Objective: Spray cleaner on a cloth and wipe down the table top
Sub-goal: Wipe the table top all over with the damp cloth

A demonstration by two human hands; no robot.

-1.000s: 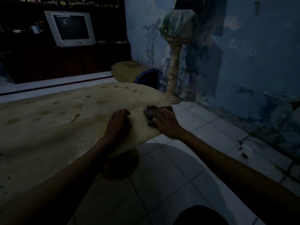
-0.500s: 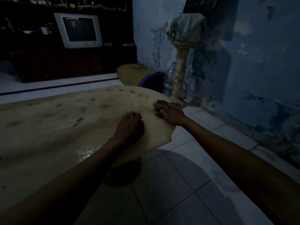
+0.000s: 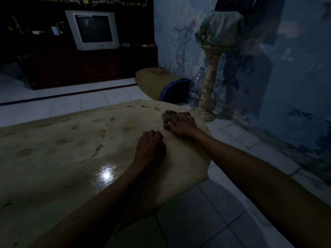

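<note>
A low table top [image 3: 62,154] with a yellowish, stained, glossy cover fills the left and middle of the view. At its far right corner lies a dark crumpled cloth [image 3: 168,116]. My right hand [image 3: 181,125] lies on the cloth with the fingers spread flat, pressing it onto the table. My left hand [image 3: 150,149] rests on the table top just left of it, fingers curled under, holding nothing. No spray bottle is in sight.
A pedestal stand [image 3: 207,97] draped with fabric stands by the blue wall close behind the table corner, with a clear plastic bottle [image 3: 196,85] and a blue bag [image 3: 174,92] beside it. An old TV [image 3: 92,29] sits on a dark cabinet. White tiled floor [image 3: 223,212] lies to the right.
My right hand has slid the cloth away from me along the table's right edge toward the far corner. My left hand stays in a loose fist on the table.
</note>
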